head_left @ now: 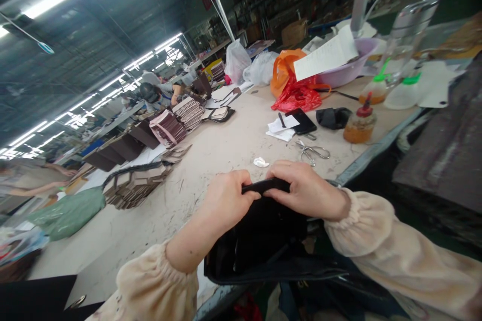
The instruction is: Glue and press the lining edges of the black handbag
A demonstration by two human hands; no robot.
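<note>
Both my hands grip the top edge of a black leather piece (263, 241) that hangs over the near edge of the worktable (226, 145). My left hand (226, 200) is closed in a fist on its left end. My right hand (305, 188) pinches the same edge just to the right. The black piece drops down toward my lap. A small pair of scissors (312, 151) and a crumpled white scrap (260, 162) lie just beyond my hands.
Glue bottles (359, 125), a black phone (301, 120) on white papers, a red bag (297, 95), an orange bag and a pink basin (346, 67) crowd the far right. Stacks of brown cut pieces (165, 128) line the left. Other people work further along.
</note>
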